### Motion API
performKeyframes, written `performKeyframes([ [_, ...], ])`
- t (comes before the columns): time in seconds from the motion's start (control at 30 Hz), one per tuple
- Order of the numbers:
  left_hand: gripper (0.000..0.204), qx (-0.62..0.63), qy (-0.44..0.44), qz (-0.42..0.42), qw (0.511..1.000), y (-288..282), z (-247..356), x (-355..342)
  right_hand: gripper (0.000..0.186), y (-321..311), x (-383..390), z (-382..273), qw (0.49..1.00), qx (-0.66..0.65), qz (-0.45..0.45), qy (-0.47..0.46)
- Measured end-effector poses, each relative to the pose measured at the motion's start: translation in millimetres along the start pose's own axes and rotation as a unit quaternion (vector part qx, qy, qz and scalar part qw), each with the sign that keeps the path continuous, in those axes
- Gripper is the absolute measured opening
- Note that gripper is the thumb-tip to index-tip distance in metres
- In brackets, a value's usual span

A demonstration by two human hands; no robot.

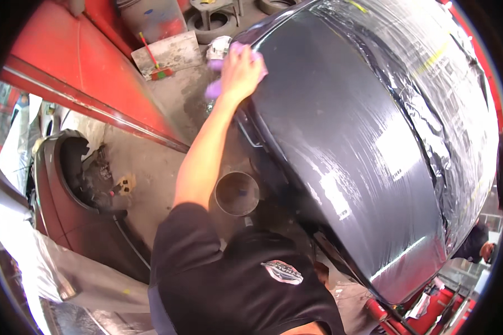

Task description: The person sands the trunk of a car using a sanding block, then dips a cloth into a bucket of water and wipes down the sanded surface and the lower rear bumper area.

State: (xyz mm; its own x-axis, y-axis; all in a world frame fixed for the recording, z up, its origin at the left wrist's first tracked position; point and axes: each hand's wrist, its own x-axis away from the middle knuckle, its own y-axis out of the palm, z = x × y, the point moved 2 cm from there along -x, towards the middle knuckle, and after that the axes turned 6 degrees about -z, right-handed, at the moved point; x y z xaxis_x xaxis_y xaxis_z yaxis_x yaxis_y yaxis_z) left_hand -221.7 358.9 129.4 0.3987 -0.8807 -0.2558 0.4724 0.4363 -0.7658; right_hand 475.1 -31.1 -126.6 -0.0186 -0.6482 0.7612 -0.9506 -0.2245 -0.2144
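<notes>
My left hand (241, 71) reaches to the upper left corner of a dark grey car panel (329, 95), its fingers bent over a purple cloth (214, 89) pressed at the edge. The panel has glossy streaks across its lower half, and crumpled clear plastic sheeting (452, 100) covers the car beside it. My right hand (321, 272) is mostly hidden behind my body near the panel's lower edge, so I cannot make out its fingers. A round metal container (237, 193) stands on the floor below my left arm.
A red door (89, 61) and a loose dark fender (67, 212) are on my left. Tyres (201, 30), a broom (160, 72) and a board (179, 47) lie beyond. Another person (474, 243) is at the far right, and red equipment (430, 307) stands at lower right.
</notes>
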Motion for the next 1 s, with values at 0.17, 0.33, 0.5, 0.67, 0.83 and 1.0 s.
performKeyframes([
  [0.17, 0.069, 0.076, -0.075, 0.027, 0.994, -7.8, -42.6, -11.8, 0.027, 2.2, -4.3, 2.0, 1.0, -0.025, 0.004, 0.002],
  [0.33, 0.064, -0.106, 0.062, -0.004, 0.992, 31.9, 25.3, -83.7, 0.028, 7.6, 13.2, 9.2, 0.996, -0.082, 0.035, 0.006],
  [0.5, 0.062, -0.083, 0.149, 0.043, 0.984, 63.7, 73.7, -177.6, 0.03, 15.7, 22.6, 17.0, 0.991, -0.129, 0.025, 0.011],
  [0.67, 0.058, -0.086, 0.288, -0.061, 0.952, 85.0, 147.1, -152.7, 0.036, 32.1, 51.1, 64.4, 0.993, -0.09, 0.069, 0.036],
  [0.83, 0.049, -0.05, 0.394, 0.086, 0.914, 85.2, 143.5, -162.6, 0.033, 3.8, 40.5, 186.4, 0.96, -0.253, -0.08, 0.093],
  [1.0, 0.062, -0.19, 0.14, 0.128, 0.963, 80.4, 106.7, -162.1, 0.035, 14.5, 55.6, 36.5, 0.992, -0.042, 0.121, -0.005],
])
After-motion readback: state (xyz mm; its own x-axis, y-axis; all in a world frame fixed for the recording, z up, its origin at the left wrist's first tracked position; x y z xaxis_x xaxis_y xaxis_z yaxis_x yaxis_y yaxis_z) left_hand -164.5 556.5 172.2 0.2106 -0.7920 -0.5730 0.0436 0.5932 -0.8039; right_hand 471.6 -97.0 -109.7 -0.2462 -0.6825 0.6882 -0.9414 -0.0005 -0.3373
